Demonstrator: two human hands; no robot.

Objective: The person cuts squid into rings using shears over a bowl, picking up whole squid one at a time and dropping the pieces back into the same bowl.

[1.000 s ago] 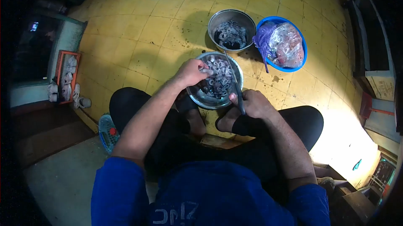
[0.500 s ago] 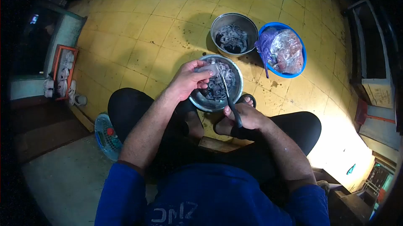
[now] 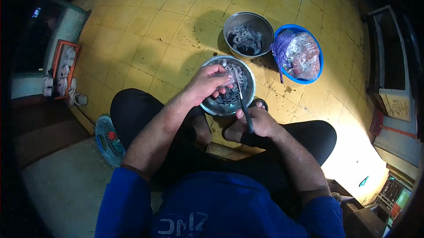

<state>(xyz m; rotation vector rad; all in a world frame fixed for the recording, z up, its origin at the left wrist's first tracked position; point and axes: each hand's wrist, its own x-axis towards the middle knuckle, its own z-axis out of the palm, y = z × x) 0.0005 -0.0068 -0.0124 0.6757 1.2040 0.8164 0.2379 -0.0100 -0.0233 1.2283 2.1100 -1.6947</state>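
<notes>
Over the metal bowl (image 3: 215,107), my left hand (image 3: 207,83) pinches a small pale, soft piece (image 3: 230,77). Black-handled scissors (image 3: 243,99) are gripped in my right hand (image 3: 259,121), their blades pointing up at the right edge of that piece. Wet greyish cut pieces (image 3: 228,98) lie in the bowl below. Behind it stands a deeper metal pot (image 3: 229,19) with more pale, stringy pieces (image 3: 246,38) in dark liquid. What the pieces are I cannot tell.
A blue basin (image 3: 321,65) holds clear and purple plastic bags (image 3: 303,54) to the right of the pot. At the left are an orange rack (image 3: 59,63) with shoes and a teal basket (image 3: 107,143). Wet spots mark the yellow tiled floor (image 3: 176,30).
My left hand has shifted slightly right, and less of the pale piece shows beyond its fingers. The scissor blades look closer together. The view has tilted slightly.
</notes>
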